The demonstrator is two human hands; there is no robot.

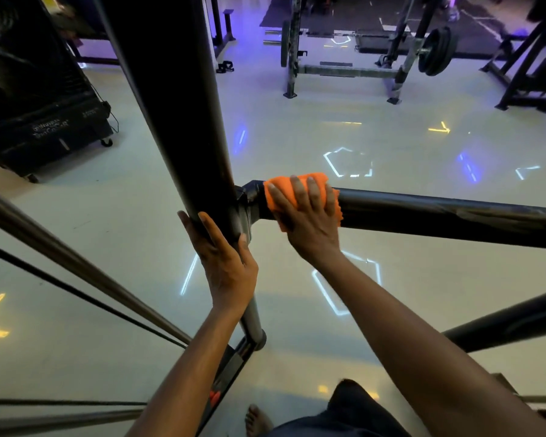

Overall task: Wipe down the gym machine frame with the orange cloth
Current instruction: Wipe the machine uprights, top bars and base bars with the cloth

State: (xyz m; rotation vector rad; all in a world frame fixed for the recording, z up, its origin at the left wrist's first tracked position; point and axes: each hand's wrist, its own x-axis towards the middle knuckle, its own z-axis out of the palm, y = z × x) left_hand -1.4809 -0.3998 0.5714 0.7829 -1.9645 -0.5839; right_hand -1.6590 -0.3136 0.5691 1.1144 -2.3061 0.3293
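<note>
Hands: two, both bare.
Left hand [224, 263]: fingers and thumb curled round the black upright post [177, 99], just below the joint.
Right hand [306, 216]: fingers spread fairly straight, pressing the cloth onto the bar.
Orange cloth [284, 189]: one, bunched, bright orange, draped over the horizontal bar [438, 216] beside the joint.
Frame tubes: black, glossy.
Floor [297, 127]: pale, with reflected lights.

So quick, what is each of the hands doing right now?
Left hand: grips the upright black post, thumb and fingers curled around it.
Right hand: fingers fairly straight, pressing the orange cloth onto the horizontal bar.
</note>
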